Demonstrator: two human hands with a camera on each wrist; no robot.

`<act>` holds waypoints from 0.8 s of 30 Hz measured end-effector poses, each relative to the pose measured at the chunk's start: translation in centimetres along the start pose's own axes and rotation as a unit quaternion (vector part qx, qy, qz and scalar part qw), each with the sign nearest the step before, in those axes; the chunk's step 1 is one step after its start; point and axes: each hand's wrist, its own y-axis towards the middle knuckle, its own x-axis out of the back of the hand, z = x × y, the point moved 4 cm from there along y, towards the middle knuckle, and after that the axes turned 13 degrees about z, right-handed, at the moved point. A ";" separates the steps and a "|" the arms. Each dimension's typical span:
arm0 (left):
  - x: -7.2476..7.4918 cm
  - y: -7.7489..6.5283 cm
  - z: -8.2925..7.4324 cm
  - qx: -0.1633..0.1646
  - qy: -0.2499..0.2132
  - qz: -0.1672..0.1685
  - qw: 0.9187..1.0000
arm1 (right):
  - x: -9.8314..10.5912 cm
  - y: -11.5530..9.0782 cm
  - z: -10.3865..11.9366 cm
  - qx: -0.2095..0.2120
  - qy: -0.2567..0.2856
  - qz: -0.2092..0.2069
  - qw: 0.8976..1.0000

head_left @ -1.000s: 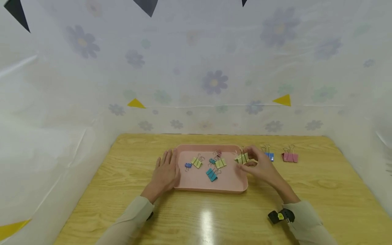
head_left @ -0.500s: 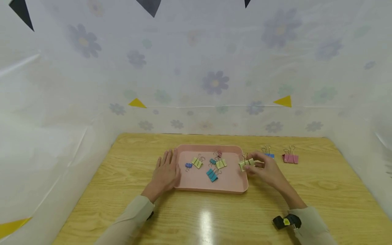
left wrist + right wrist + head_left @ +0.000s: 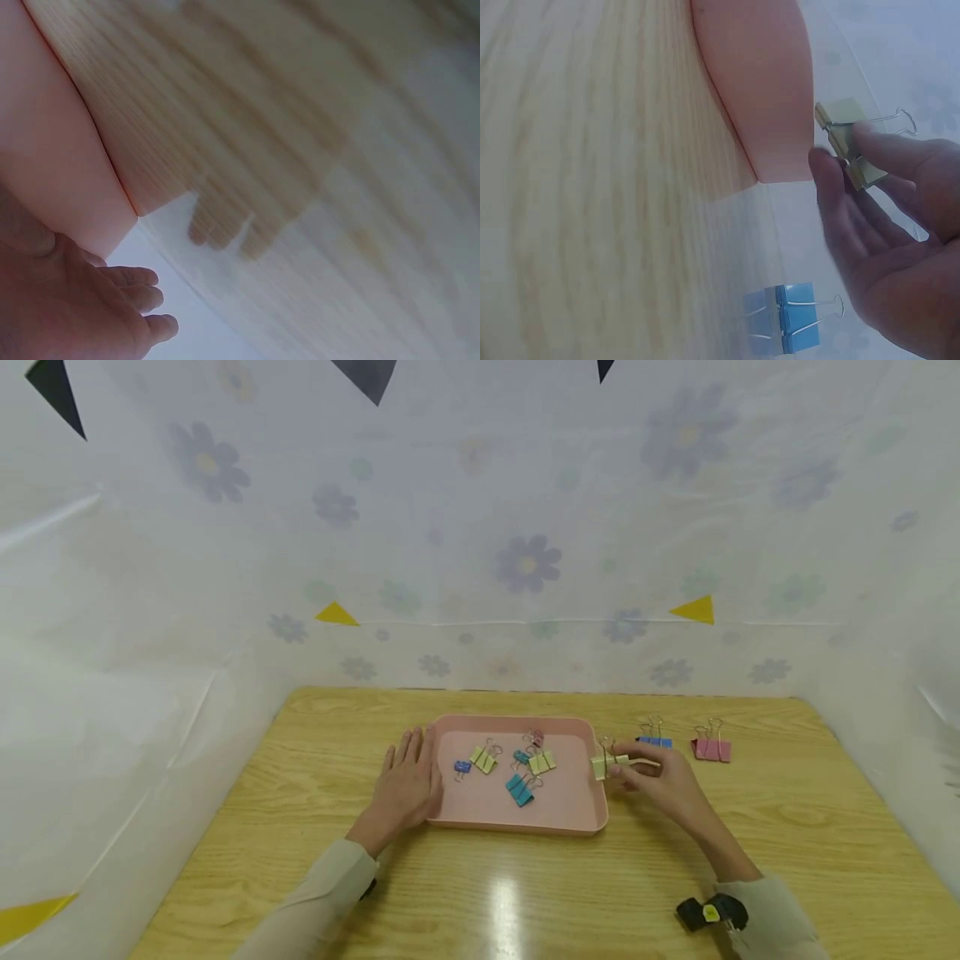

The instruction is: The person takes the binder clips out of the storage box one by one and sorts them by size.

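Wood-grain desk (image 3: 795,827) with a pink tray (image 3: 480,806)
Right hand (image 3: 663,778) pinches a yellow clip (image 3: 601,767); left hand (image 3: 406,787) lies straight-fingered against the tray.

At twelve o'clock one tray (image 3: 468,803) is holding six binder clips (image 3: 519,790); at one o'clock two more clips (image 3: 711,749) are resting; I'm pinching a ninth clip (image 3: 602,767).

The surface (image 3: 810,827) is yellow-brown wood grain with rounded far corners, glossy enough to show a bright streak of reflected light toward the front. A shallow pink tray (image 3: 517,829) lies flat near its middle. Right of the tray, toward the far edge, stand a blue binder clip (image 3: 656,742) and, near it, a pink binder clip (image 3: 712,750), wire handles up.
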 end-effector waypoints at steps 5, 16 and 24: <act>-0.1 0.0 0.1 0.001 -0.003 0.003 1.000 | 0.5 -0.4 -0.2 -0.008 -0.073 -0.017 0.997; 0.1 0.0 -0.1 0.004 0.007 0.004 1.000 | 1.5 -1.7 -0.2 -0.030 -0.075 -0.016 0.997; 0.1 -0.1 -0.2 -0.003 0.017 -0.001 1.000 | 2.5 -2.7 -0.7 -0.036 -0.086 -0.024 0.995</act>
